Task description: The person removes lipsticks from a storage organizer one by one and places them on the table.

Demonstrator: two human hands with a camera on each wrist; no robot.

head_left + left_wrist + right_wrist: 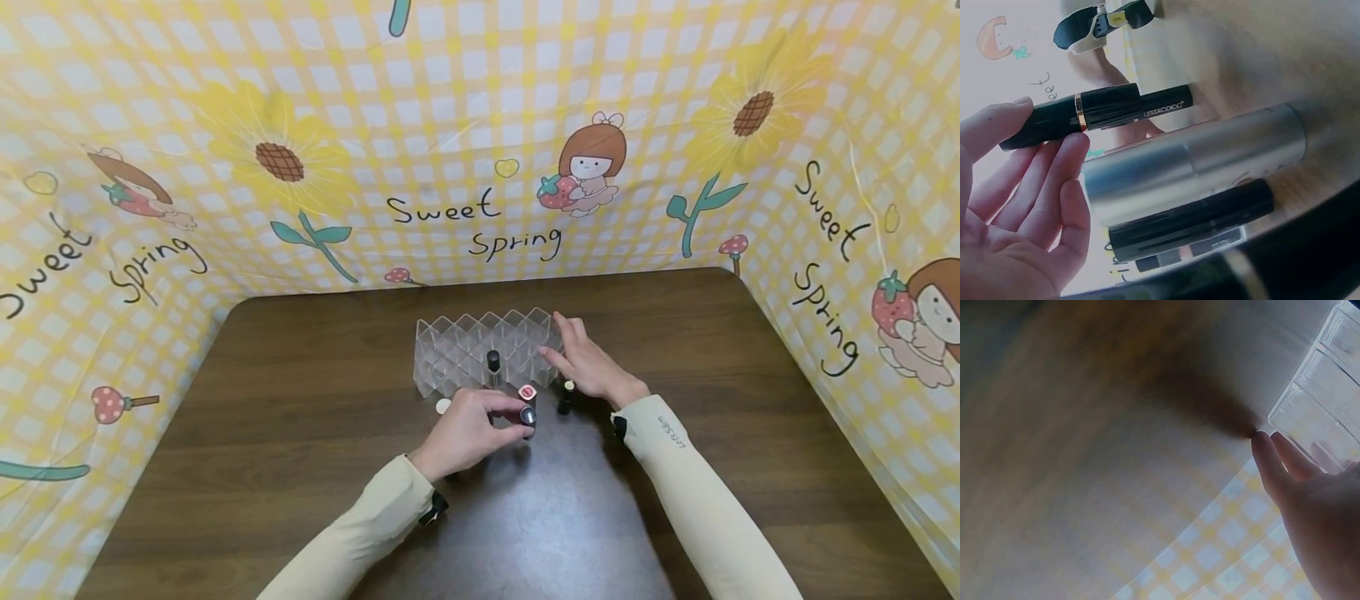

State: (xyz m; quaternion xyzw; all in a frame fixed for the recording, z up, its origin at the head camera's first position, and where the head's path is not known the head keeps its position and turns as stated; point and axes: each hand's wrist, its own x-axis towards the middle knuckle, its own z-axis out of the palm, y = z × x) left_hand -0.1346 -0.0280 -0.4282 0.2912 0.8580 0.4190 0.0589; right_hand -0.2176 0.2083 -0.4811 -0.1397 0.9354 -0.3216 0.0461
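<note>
My left hand (463, 429) pinches a black lipstick tube (528, 415) between thumb and fingers, in front of a clear diamond-celled organizer (442, 354). In the left wrist view this black tube (1110, 106) has a gold band and pale lettering on its narrower end. A silver tube (1197, 169) and another black tube (1191, 219) stand near the fingers. My right hand (592, 367) rests against the organizer's right end; the right wrist view shows fairly straight fingers (1266, 462) beside its clear wall (1316, 394).
A black-capped tube (492, 361) stands at the organizer. Close to its front are a tube with a pink-red top (527, 392), a black tube with a pale top (566, 400) and a white round top (443, 406). Patterned cloth (442, 167) surrounds the brown table (300, 400).
</note>
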